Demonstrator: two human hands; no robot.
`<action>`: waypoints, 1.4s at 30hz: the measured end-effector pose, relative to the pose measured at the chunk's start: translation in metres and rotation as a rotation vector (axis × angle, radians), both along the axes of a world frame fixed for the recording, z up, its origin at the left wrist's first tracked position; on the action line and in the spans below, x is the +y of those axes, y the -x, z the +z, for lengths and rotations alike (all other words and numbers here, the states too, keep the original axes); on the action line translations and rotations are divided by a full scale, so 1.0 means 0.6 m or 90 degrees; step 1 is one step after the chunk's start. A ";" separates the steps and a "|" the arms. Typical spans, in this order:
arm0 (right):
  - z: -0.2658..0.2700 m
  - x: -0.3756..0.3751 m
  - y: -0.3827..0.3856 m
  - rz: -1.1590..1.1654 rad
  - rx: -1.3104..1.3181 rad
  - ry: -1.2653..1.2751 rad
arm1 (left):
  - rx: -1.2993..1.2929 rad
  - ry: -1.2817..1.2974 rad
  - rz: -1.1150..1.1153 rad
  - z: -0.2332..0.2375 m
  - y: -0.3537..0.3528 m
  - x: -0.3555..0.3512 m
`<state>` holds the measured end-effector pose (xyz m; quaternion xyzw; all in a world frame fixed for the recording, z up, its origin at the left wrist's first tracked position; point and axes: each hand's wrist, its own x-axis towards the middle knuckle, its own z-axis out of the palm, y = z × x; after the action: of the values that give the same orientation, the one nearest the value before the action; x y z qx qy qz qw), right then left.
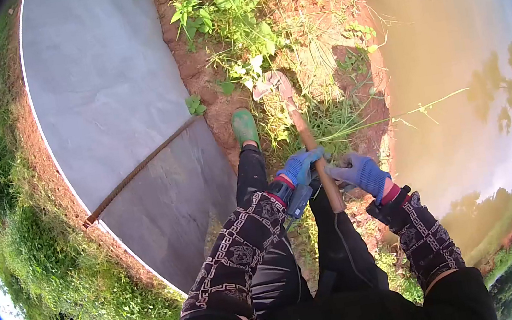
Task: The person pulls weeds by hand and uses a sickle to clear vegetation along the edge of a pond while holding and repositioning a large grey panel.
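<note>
A short hoe [301, 124] with a wooden handle lies across the middle of the view, its dirty metal blade [271, 84] among grass at the far end. My left hand [300, 165], in a blue glove, is wrapped round the handle. My right hand [363, 174], in a grey-blue glove, is at the handle's right side with its fingers stretched toward it. The fingertips reach the wood's edge; no grip shows. Below both hands, the butt of the handle points back toward my legs.
Brown water [442, 88] borders the bank on the right. Grey sheeting [108, 82] covers the left side, with a rusty ribbed bar [140, 171] across it. My green shoe [244, 127] stands on bare soil beside the sheeting. Leafy weeds [221, 7] grow ahead.
</note>
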<state>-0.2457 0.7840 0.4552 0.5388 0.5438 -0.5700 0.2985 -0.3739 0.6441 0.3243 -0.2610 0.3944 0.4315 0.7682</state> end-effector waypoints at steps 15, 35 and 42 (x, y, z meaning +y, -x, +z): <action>-0.206 -0.086 -0.101 -0.714 0.234 0.437 | 0.326 -0.182 -0.374 -0.131 0.003 0.055; -0.375 -0.121 -0.116 -0.105 -0.078 -0.180 | 0.935 0.070 -1.260 -0.339 0.409 0.263; -0.405 -0.011 0.023 -0.024 -0.029 -0.169 | 1.019 0.087 -0.947 -0.420 0.456 0.175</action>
<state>-0.2597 0.7774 0.2121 0.5966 0.5972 -0.4862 0.2260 -0.6473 0.7490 0.0726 0.3565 0.8614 -0.1183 0.3418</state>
